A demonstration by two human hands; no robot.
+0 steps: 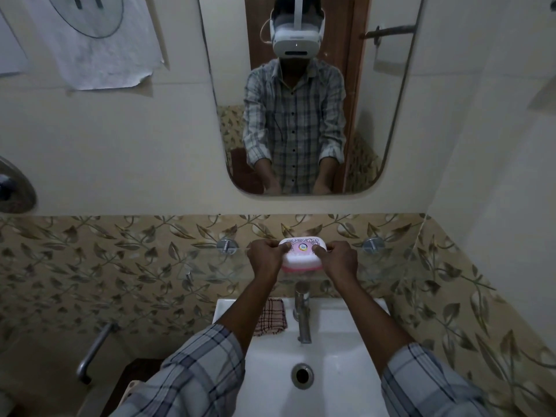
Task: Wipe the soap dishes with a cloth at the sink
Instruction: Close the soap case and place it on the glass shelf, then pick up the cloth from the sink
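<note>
Head view: nearest, the sink (pixel 340 383); the checked cloth (pixel 270 316) lies unused on its rim; beyond, left hand (pixel 266 260) and right hand (pixel 338 260) clamp the lidded soap dish (pixel 301 254) at the glass shelf (pixel 382 263); judged fetching, next lower it and take the cloth.

This is a small home bathroom. A white sink (pixel 331 341) with a chrome tap (pixel 302 311) stands against the wall, a rounded mirror (pixel 301 94) hangs above it, and leaf-patterned tiles (pixel 120 251) run behind a glass shelf (pixel 210 267). A checked cloth (pixel 270 316) lies on the sink's rim, and a metal grab bar (pixel 93 347) sits lower left.
</note>
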